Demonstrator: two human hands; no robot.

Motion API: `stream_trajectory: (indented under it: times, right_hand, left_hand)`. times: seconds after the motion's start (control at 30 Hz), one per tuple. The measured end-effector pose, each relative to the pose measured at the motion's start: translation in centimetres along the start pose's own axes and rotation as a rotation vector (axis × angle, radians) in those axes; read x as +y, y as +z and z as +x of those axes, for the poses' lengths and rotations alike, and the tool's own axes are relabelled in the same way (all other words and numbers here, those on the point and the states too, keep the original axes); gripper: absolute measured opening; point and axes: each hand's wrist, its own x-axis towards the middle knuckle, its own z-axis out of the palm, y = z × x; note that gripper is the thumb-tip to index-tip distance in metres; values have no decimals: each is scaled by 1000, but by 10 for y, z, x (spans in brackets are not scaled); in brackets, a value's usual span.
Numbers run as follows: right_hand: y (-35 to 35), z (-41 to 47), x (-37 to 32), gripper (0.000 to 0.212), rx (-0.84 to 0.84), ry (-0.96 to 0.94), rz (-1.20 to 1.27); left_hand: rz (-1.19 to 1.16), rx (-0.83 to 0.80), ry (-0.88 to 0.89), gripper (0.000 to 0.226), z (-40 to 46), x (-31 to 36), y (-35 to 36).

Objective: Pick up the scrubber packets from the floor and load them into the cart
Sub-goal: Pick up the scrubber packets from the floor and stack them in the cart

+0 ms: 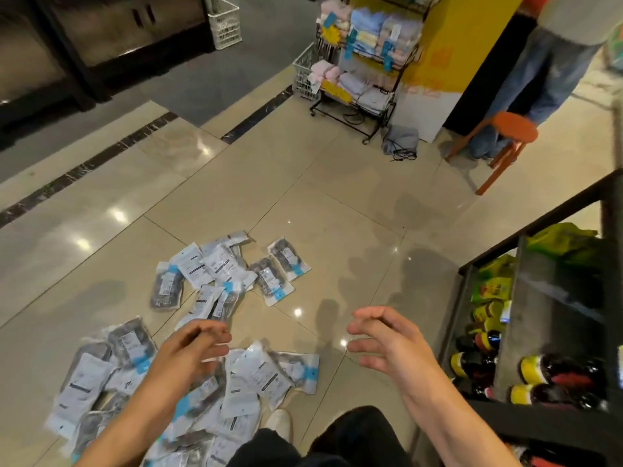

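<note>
A: Down at the bottom of the frame, both our hands are out over the floor (337, 203). Left hand (188, 352) is blurred, fingers (215, 335) loosely bent, holding nothing we can see. It's above the near pile.

B: And the right hand (387, 342)?

A: Lower centre-right, fingers spread and gently curved, thumb apart from the rest, nothing in it. It's over bare tile, betw. the packets and the black cart (539, 298) at the right edge.

B: Where are the scrubber packets (215, 274)?

A: All on the floor, two loose groups. One scatter sits at centre-left, approx. a dozen, some overlapping, a couple lying a bit apart on its right side. The bigger heap (256, 375) is lower left, partly under our left forearm, packets overlapping each other. White labels w/ blue tabs, dark stuff inside.

B: Anything in the cart?

A: Dark bottles w/ yellow labels (529, 369) lower down, yellow-green bags (566, 241) further up. No packets visible in there.

B: Rest of the frame?

A: Wire rack of folded cloths (371, 52) top centre, orange stool (512, 126) upper right w/ someone in jeans (546, 69) beside it, white crate (224, 23) top left.
</note>
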Motion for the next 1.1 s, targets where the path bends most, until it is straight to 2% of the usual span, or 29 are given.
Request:
stream_trajectory:
  times: [0.27, 0.53, 0.83, 1.1]
  right_hand:
    - [-48, 136, -71, 12, -100, 23, -11]
    - [-78, 259, -155, 8, -311, 45, -251]
    - [-24, 342, -198, 9, -471, 92, -454]
    - [52, 450, -189, 8, -461, 187, -588]
  left_hand:
    - [-27, 140, -1, 16, 73, 70, 73]
    - [-185, 317, -115, 18, 113, 117, 167]
    - [-319, 470, -180, 18, 157, 132, 167]
    - [-341, 448, -283, 14, 289, 106, 141]
